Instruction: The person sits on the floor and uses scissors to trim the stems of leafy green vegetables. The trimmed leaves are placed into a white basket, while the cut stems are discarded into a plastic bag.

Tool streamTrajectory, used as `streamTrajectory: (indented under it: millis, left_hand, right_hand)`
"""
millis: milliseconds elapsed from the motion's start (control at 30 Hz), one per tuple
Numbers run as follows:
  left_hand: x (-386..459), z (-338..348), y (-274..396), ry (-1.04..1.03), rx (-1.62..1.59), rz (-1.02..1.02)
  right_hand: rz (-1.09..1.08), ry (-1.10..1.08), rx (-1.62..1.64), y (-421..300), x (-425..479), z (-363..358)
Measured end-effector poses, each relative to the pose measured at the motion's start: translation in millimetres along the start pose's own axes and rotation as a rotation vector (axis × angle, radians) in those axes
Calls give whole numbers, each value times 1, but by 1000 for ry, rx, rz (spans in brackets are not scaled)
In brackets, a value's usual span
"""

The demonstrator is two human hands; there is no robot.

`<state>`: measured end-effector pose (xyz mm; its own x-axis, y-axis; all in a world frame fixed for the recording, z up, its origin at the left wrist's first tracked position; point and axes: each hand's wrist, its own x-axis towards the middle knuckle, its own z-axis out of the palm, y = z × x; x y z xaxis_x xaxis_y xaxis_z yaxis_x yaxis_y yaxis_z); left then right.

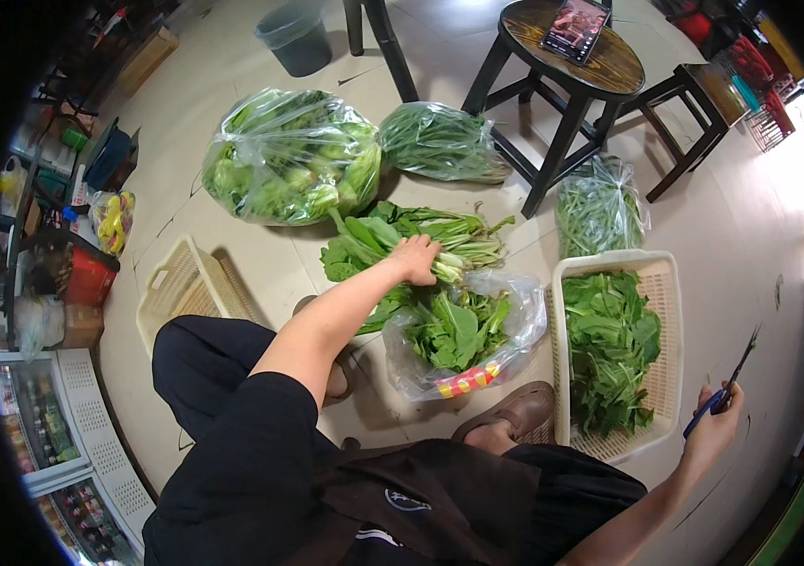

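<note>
My left hand (416, 259) is closed around a bunch of leafy greens (366, 237), leaves to the left and pale stems to the right. More greens with thin stems and roots (473, 237) lie on the floor just beyond it. Below the hand, a clear plastic bag (526, 304) lies open with trimmed leaves (462, 332) inside. Out to the right, my right hand (717, 417) grips blue-handled scissors (731, 385), their blades pointing away from me. Between the bag and the scissors stands a cream plastic basket (669, 339) holding cut leafy greens (611, 347).
Tied bags of lettuce-like greens (296, 159), long thin greens (441, 141) and green beans or similar pods (596, 209) sit beyond. A round wooden stool (614, 71) carries a phone (575, 30). Another cream basket (186, 283) is at left, a grey bin (296, 42) farther off.
</note>
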<state>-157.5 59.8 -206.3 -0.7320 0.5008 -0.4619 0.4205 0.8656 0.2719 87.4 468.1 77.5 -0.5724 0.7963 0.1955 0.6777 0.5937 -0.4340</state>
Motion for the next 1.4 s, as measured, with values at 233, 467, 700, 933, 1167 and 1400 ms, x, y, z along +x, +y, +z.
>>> streamTrajectory:
  millis: [233,467,700,933,1167,1400]
  left_hand:
    - [-29,21,15,227,186,4]
    - [-45,-9,-7,522,-23,42]
    - [-77,-91,-75,651,-531,28]
    - [-137,-190,-93,623,-1012,23]
    - [-161,-232,-94,407,-1390,24]
    - [-133,-213,-69,205,-1063,47]
  right_hand:
    - [-26,-59,80,-7,-3,1]
    - [-109,-110,198,-27,-13,1]
    - [-208,-243,293,-52,-20,16]
    - [-399,-380,302,-101,-43,31]
    - [-476,-555,666,-141,-64,108]
    - [-318,-824,1092,-272,-144,209]
